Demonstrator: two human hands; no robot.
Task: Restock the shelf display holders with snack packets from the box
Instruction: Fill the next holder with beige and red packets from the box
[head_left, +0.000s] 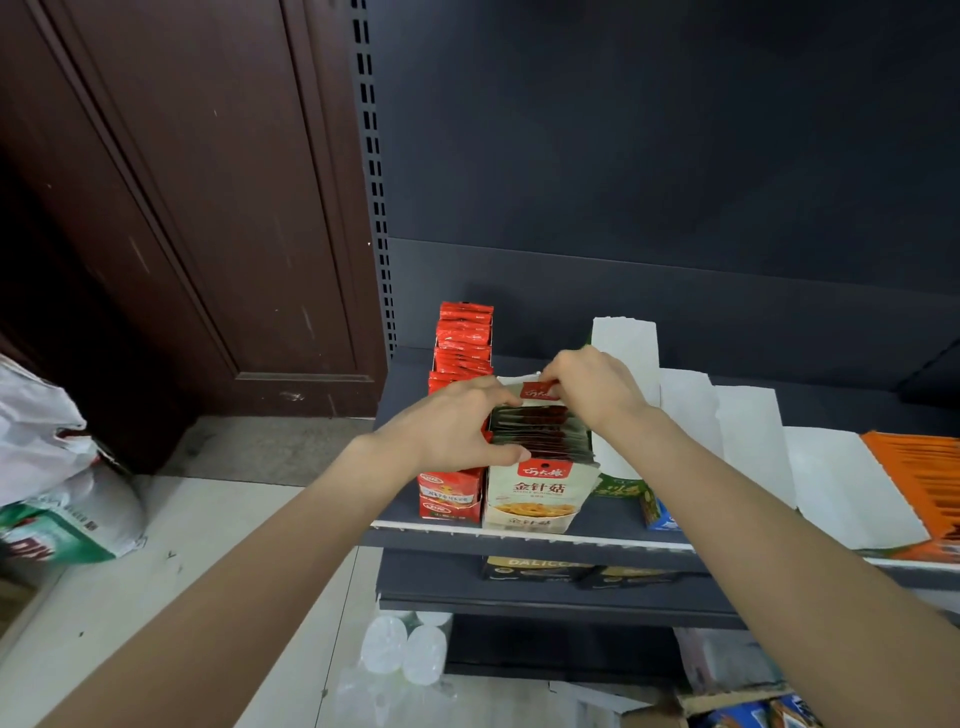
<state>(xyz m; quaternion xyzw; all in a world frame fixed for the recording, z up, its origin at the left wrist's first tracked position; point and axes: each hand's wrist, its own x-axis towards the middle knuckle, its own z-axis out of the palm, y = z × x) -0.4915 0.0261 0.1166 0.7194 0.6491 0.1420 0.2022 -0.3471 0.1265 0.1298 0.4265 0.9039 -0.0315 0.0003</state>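
A cream display holder (530, 501) of mushroom snack packets stands at the front of the dark shelf (519, 538). A row of packets (540, 434) stands upright inside it. My left hand (462, 423) grips the left side of that row, thumb at the front packet. My right hand (592, 387) pinches the red top of a packet (540, 391) at the back of the row. A red holder (457, 493) full of red packets (465, 338) stands just to the left.
White display holders (685, 410) and an orange one (919, 473) line the shelf to the right. A green and blue box (639, 493) sits beside the cream holder. Lower shelves hold dark packets (561, 569). Water bottles (405, 649) and a carton (737, 709) lie on the floor; bags (57, 467) lie left.
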